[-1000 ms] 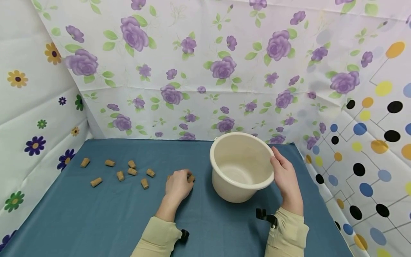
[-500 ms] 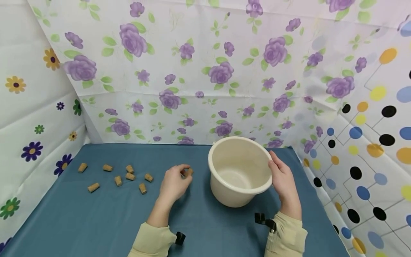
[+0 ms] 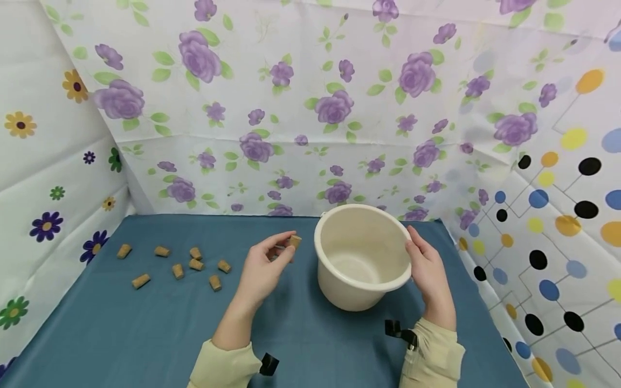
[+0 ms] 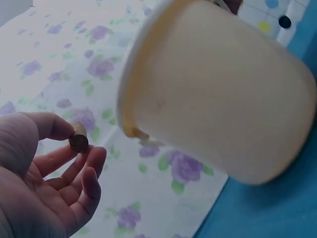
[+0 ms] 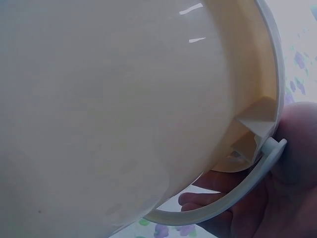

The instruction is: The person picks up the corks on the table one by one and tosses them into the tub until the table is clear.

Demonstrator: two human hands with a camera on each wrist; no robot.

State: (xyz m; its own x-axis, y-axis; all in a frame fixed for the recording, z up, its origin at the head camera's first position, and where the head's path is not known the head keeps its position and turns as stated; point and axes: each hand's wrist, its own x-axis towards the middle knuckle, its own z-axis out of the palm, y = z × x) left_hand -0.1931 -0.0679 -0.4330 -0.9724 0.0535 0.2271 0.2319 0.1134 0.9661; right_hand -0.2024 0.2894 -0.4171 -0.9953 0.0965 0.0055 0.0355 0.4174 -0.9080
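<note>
Between thumb and fingertips my left hand (image 3: 262,267) pinches a cork (image 3: 295,241), raised over the cloth just left of a cream bucket (image 3: 354,291). In the left wrist view the cork (image 4: 79,138) shows its dark end, apart from the bucket's side. My right hand (image 3: 430,275) grips the bucket's right rim, its thumb near the top edge. The right wrist view shows the white handle (image 5: 233,196) hanging by that hand's fingers. No cork shows on the visible part of the bucket's floor.
Several loose corks (image 3: 196,264) lie scattered on the left of the blue tablecloth (image 3: 160,334). A flowered sheet (image 3: 291,178) closes off the back, and a dotted sheet (image 3: 548,291) runs along the right side.
My left hand has lifted the cork off the cloth and raised it toward the bucket's left rim. The right hand keeps its hold on the bucket. The head view has shifted slightly.
</note>
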